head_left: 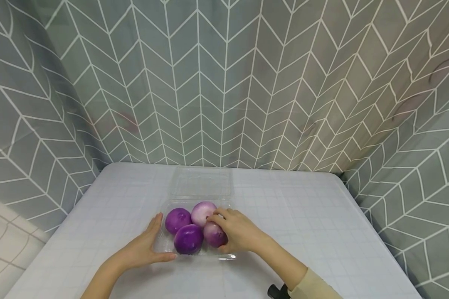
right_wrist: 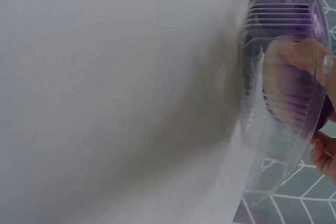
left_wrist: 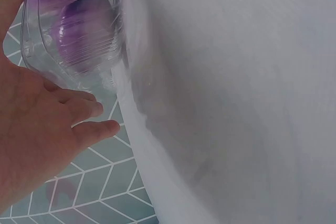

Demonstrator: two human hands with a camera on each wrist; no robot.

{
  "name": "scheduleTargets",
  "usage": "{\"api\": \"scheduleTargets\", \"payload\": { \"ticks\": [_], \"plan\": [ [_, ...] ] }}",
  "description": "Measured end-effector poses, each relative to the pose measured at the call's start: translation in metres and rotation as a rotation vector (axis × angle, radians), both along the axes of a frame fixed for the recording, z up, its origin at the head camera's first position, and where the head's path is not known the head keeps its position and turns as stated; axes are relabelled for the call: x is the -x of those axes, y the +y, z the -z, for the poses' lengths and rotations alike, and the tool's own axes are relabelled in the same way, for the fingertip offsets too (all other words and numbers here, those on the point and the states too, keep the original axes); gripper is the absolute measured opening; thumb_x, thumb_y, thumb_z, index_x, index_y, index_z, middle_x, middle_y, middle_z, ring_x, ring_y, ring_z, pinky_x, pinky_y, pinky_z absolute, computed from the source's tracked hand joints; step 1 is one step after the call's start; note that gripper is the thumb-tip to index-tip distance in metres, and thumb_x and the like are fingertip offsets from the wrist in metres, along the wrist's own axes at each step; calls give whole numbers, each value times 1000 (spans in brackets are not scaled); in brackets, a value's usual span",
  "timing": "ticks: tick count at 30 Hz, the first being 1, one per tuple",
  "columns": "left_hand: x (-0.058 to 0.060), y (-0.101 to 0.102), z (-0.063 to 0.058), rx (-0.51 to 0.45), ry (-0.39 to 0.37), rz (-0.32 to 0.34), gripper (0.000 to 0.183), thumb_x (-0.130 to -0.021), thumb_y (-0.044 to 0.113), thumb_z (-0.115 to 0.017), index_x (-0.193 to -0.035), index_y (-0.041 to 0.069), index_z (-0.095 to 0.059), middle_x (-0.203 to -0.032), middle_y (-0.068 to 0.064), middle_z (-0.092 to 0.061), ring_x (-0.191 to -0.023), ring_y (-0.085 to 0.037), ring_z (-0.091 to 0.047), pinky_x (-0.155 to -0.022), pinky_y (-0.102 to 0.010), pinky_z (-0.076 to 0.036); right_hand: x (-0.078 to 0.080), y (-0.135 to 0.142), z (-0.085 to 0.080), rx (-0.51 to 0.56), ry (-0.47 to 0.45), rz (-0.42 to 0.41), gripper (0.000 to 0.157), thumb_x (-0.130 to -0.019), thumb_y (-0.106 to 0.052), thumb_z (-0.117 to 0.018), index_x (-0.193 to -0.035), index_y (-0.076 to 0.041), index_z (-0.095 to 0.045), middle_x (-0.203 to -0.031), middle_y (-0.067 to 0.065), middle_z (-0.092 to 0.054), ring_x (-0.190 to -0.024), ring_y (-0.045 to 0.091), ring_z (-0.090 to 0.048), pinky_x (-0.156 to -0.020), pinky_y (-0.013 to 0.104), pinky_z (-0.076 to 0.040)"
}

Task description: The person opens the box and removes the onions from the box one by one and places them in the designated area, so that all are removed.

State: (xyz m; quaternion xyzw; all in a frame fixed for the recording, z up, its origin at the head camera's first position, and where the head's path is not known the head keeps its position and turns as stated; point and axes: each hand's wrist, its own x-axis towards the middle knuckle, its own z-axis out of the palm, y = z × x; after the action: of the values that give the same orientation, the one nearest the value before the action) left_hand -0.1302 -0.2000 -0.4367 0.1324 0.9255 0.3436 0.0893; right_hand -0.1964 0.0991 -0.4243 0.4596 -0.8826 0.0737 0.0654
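A clear plastic clamshell box point(head_left: 160, 245) lies with its lid point(head_left: 202, 182) folded back on the far side. Inside are several purple onions: a dark one point(head_left: 188, 239) at the front, another point(head_left: 178, 220) at the left and a paler one point(head_left: 203, 212) behind. My right hand point(head_left: 241, 232) grips the right-hand onion point(head_left: 215, 236) inside the box, thumb in front and fingers over the top. My left hand point(head_left: 144, 246) rests against the box's left side, fingers extended and thumb along the front. In the right wrist view, the ribbed box wall partly blurs the gripped onion point(right_wrist: 299, 90).
A white table point(head_left: 127, 195) with a faint grid carries the box. Grey-green fabric point(head_left: 217, 83) with white chevron lines stands behind and at both sides. A small black object point(head_left: 278, 292) shows beneath the right wrist. Pale tiles point(head_left: 3, 241) appear at the left.
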Motion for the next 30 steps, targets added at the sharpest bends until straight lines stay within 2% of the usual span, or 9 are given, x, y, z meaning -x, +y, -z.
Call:
{"api": "scheduleTargets", "payload": {
  "ticks": [7,19,30],
  "plan": [
    [0,0,1,6,-3,1,125,-73,48,-80,-148,-13,-1,-153,-35,-3,-139,-51,-7,-108,-63,-17,3,8,2,159,-8,25,79,-61,-40,-87,-130,-21,-55,-123,-2,-52,-107,17,-57,-93,35,-49],
    [0,0,1,3,-10,-7,125,-72,48,-80,-148,-12,-1,-153,-36,-3,-139,-52,-8,-107,-64,-19,5,18,0,427,78,56,82,-56,-40,-88,-127,-16,-56,-117,-2,-54,-102,13,-58,-82,30,-54],
    [0,0,1,6,-4,-11,126,-72,50,-80,-148,-13,-2,-153,-35,-4,-139,-51,-10,-108,-62,-19,4,29,-7,478,125,52,83,-57,-41,-86,-129,-15,-56,-116,0,-54,-97,12,-60,-79,30,-55]
  ]
}}
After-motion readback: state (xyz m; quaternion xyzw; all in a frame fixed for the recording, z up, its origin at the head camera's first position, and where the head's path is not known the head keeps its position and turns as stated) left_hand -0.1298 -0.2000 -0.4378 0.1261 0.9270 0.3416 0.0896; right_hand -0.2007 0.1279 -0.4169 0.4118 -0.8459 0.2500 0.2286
